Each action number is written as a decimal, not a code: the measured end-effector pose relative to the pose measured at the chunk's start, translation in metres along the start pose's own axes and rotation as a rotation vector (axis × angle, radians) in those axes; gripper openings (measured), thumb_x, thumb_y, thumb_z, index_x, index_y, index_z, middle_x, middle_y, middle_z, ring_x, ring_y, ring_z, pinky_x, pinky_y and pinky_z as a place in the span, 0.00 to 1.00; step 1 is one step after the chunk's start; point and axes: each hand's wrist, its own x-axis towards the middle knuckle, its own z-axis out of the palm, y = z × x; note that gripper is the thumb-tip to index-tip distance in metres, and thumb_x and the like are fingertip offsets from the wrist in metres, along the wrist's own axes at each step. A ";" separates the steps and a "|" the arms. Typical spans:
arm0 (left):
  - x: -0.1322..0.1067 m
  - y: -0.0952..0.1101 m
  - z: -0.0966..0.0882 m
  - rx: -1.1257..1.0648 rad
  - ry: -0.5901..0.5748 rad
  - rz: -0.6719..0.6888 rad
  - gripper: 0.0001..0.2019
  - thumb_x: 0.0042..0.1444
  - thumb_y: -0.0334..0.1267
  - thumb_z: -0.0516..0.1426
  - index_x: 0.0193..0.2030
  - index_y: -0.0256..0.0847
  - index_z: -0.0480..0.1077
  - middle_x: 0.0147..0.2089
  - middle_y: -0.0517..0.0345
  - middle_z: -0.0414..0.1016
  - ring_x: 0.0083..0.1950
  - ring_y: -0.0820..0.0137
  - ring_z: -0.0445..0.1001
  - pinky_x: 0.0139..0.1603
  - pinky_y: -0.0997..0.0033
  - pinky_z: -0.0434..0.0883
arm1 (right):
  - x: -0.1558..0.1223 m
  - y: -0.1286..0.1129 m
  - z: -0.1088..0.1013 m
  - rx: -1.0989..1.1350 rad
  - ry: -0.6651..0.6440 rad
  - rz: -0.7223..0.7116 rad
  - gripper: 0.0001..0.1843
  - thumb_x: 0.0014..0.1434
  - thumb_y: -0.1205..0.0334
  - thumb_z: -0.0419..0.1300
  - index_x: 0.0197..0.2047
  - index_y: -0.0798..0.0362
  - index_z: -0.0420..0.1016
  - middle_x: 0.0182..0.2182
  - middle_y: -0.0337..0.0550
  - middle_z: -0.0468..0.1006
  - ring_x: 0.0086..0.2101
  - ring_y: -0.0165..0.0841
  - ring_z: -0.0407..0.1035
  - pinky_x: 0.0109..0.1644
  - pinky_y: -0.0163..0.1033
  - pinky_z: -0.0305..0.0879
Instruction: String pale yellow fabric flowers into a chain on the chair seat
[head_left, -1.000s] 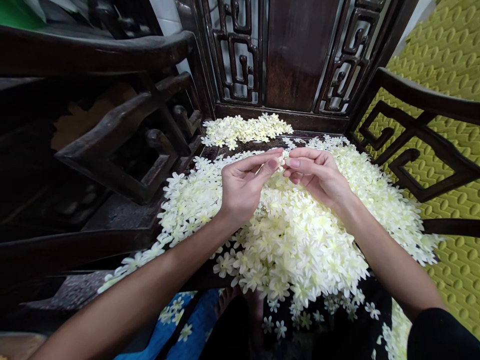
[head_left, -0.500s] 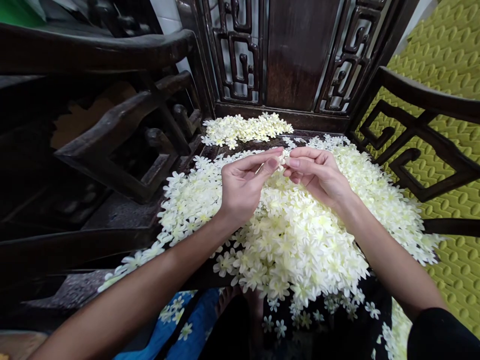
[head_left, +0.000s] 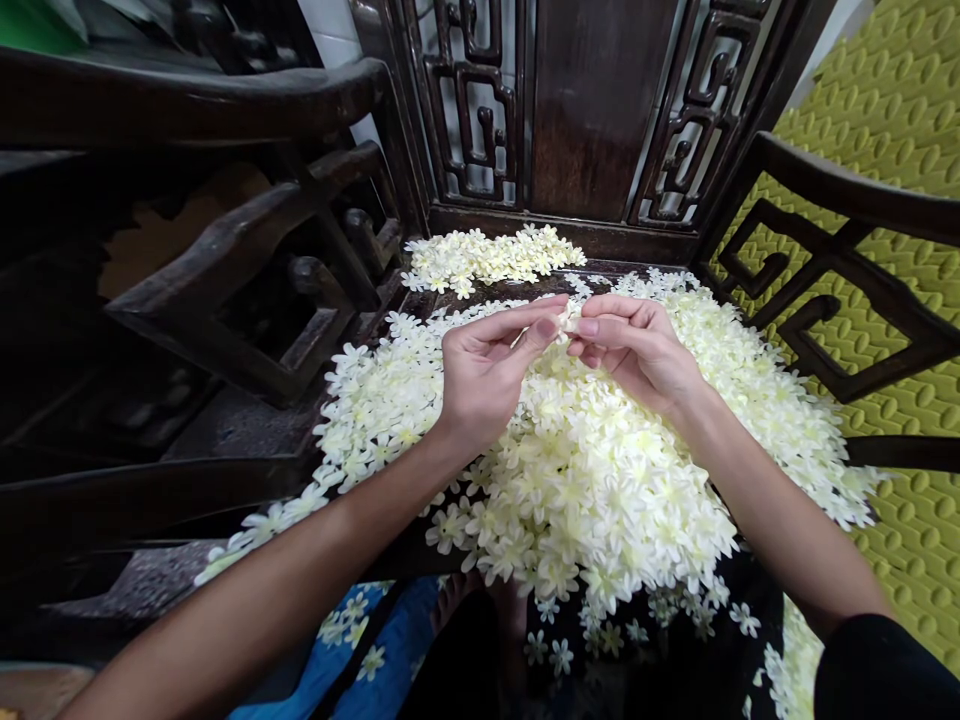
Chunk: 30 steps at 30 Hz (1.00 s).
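My left hand (head_left: pixel 487 375) and my right hand (head_left: pixel 637 350) meet above a big heap of flowers. Between their fingertips is a small white artificial flower (head_left: pixel 568 318), pinched from both sides and mostly covered by the fingers. The thumb and forefinger of each hand press together on it. Below them spreads the heap of pale yellow-white flowers (head_left: pixel 600 480), thickest under my right wrist. A smaller, creamier pile of flowers (head_left: pixel 491 257) lies behind my hands, against the chair back.
The flowers cover the seat of a dark carved wooden chair (head_left: pixel 607 110), with armrests left and right. Another dark wooden armrest (head_left: pixel 195 260) stands close on the left. A yellow textured mat (head_left: pixel 911 560) is at right. Blue cloth (head_left: pixel 397 640) with fallen flowers lies below.
Almost nothing differs. Both hands stay in place, pinching the same small flower, with only a slight shift of the fingertips.
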 end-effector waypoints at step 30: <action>0.000 -0.002 0.000 -0.033 -0.006 0.031 0.06 0.53 0.40 0.69 0.39 0.48 0.83 0.48 0.56 0.84 0.54 0.61 0.81 0.63 0.53 0.73 | 0.000 0.000 0.000 -0.003 -0.017 -0.012 0.07 0.52 0.67 0.74 0.35 0.57 0.83 0.27 0.42 0.84 0.29 0.28 0.79 0.28 0.27 0.68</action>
